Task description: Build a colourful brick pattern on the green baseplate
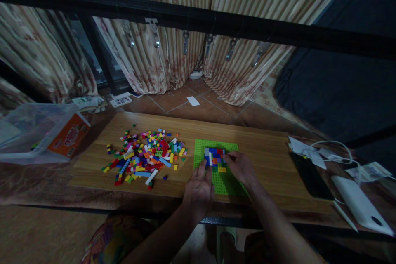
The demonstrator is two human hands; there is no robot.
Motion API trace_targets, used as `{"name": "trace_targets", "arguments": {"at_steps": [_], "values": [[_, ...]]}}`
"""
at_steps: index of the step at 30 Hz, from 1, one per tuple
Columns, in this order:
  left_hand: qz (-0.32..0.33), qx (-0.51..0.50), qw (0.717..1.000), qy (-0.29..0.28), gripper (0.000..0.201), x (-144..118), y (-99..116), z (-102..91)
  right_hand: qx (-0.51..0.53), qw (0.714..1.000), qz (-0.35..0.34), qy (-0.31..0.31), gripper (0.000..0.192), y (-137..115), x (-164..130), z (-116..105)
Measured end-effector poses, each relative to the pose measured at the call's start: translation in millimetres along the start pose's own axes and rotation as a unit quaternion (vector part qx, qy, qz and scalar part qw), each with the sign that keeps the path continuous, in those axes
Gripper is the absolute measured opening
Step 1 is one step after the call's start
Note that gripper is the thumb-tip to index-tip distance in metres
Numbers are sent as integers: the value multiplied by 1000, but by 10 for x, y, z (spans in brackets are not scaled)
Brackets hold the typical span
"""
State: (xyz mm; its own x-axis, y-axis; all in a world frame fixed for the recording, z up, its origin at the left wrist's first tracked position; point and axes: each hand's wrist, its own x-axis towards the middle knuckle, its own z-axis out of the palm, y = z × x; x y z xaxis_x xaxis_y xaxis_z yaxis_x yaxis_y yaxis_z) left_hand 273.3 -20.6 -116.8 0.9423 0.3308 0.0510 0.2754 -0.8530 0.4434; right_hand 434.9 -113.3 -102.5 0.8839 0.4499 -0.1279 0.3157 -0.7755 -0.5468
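Note:
A green studded baseplate [227, 185] lies on the wooden board, with a patch of toy bricks [214, 157] in blue, white, red, orange, grey and yellow built on it. My left hand [198, 187] rests on the plate's lower left part, fingers stretched toward the patch's lower left corner. At the patch's right edge, my right hand [241, 168] has its thumb and fingers pinched together. Whatever sits between those fingertips is hidden or too small to make out. Left of the plate spreads a loose pile of mixed bricks [154, 152].
The wooden board [262, 144] lies across a low table. A clear plastic bin [40, 132] with an orange label stands at left. Right of the board are a black phone-like slab [311, 177], a white device [360, 204] and cables. A dark bar [198, 18] crosses above.

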Motion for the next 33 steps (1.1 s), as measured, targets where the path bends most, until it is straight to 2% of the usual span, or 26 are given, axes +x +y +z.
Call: {"name": "trace_targets", "arguments": {"at_steps": [11,17,25,33], "values": [[-9,-11,1000,-12,52,5,31,-56,49,997,-42,47,33,109,112,79],[-2,-7,1000,-3,52,0,33,-41,76,996,-43,27,34,113,129,100],[-4,2,1000,-15,51,7,25,-29,60,997,-46,35,34,92,121,101],[4,17,1000,1,51,2,1,35,70,996,-40,39,30,100,122,134]]}}
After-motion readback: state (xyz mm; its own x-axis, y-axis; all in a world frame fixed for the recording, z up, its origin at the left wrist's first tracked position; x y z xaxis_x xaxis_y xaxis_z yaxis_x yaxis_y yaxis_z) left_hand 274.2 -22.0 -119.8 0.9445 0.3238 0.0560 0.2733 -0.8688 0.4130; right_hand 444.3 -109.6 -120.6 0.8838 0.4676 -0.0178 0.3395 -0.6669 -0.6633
